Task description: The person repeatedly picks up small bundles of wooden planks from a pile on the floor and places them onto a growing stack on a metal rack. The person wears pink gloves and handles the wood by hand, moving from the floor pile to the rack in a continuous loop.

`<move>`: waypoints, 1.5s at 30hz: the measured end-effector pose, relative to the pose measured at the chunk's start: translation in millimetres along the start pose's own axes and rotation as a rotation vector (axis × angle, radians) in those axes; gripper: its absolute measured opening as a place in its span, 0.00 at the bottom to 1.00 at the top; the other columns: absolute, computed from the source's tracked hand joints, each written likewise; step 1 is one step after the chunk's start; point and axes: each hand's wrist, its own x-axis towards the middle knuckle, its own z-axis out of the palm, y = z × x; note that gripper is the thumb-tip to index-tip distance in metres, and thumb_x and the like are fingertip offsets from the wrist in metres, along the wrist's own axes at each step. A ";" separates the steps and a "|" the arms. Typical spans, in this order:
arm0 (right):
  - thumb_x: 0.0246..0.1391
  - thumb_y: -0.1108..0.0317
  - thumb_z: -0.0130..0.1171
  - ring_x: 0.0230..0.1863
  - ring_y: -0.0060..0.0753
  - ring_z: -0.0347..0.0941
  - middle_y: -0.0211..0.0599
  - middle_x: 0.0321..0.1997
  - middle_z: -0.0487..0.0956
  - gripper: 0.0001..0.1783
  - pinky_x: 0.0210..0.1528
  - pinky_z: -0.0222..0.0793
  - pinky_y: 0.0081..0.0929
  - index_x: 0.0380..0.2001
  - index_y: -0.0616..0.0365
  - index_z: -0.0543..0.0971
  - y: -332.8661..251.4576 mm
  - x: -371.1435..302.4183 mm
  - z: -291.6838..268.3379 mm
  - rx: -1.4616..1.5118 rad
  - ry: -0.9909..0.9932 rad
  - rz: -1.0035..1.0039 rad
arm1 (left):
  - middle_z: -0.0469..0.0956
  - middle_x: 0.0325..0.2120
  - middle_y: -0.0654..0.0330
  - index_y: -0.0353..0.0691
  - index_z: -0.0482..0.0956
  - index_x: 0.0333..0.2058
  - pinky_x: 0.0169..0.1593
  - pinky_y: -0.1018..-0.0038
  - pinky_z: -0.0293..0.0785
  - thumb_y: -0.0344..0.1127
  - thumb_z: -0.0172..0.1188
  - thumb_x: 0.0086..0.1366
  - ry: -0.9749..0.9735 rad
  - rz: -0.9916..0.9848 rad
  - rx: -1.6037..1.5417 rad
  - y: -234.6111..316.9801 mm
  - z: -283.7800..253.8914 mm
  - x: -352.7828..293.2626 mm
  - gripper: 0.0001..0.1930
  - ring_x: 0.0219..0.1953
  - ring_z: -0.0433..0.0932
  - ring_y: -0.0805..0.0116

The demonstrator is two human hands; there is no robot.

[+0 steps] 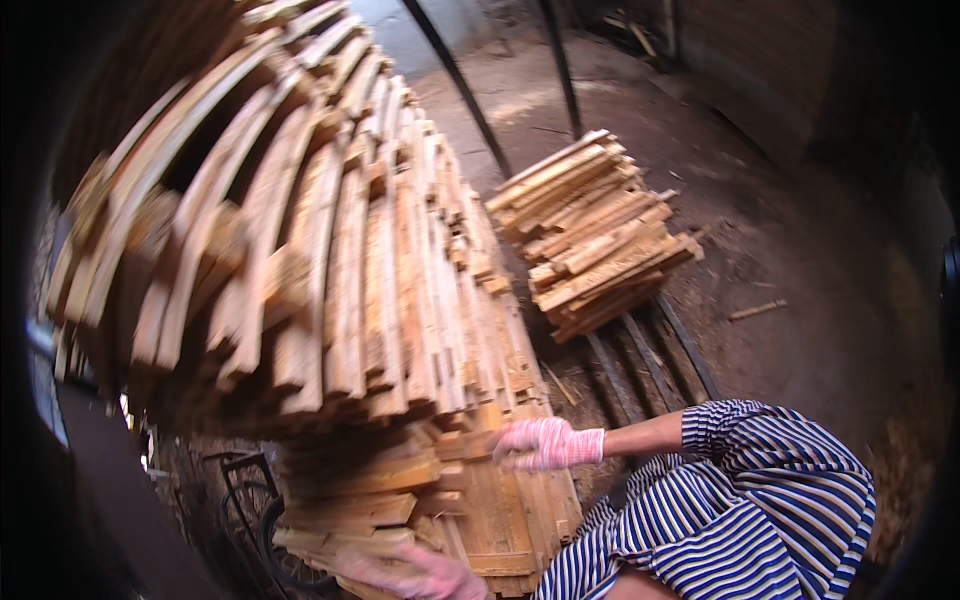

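Observation:
I wear pink-and-white knit gloves on both hands. My right hand (540, 445) is stretched out over the near part of a wooden plank surface (510, 510), beside the tall stack; its fingers are extended and hold nothing I can see. Lower down, my left hand (430, 575) is blurred by motion, its fingers reaching out near a pile of short wooden boards (370, 500). Nothing shows in its grasp. Above both hands rises a large stack of rough wooden strips (370, 290), laid in layers with uneven ends.
A smaller bundle of wooden strips (600, 235) rests on dark metal rails (650, 350) at the right. Dark poles (460, 85) stand behind it. A loose stick (758, 310) lies on the dirt floor. A wheel (275, 540) shows at lower left.

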 end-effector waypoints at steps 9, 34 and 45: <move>0.60 0.48 0.62 0.33 0.23 0.75 0.30 0.32 0.83 0.24 0.39 0.72 0.27 0.45 0.59 0.82 104.0 -98.5 -124.4 0.370 0.490 0.915 | 0.61 0.67 0.43 0.28 0.59 0.66 0.72 0.60 0.53 0.38 0.59 0.69 -0.882 -0.389 -1.096 202.7 280.0 -50.6 0.33 0.69 0.59 0.52; 0.51 0.57 0.73 0.69 0.53 0.61 0.43 0.71 0.64 0.52 0.69 0.60 0.52 0.73 0.46 0.53 646.6 -100.9 -304.0 0.705 1.536 0.788 | 0.62 0.65 0.35 0.25 0.43 0.70 0.67 0.67 0.64 0.76 0.61 0.52 -1.933 -0.512 -0.580 236.1 920.4 -153.2 0.66 0.66 0.66 0.49; 0.53 0.52 0.71 0.67 0.42 0.67 0.41 0.65 0.72 0.40 0.70 0.62 0.46 0.64 0.57 0.69 566.5 -169.1 -268.3 1.441 1.572 0.554 | 0.68 0.62 0.37 0.31 0.61 0.67 0.69 0.69 0.58 0.82 0.48 0.56 -2.656 0.132 -0.691 237.5 800.3 -240.0 0.59 0.64 0.68 0.49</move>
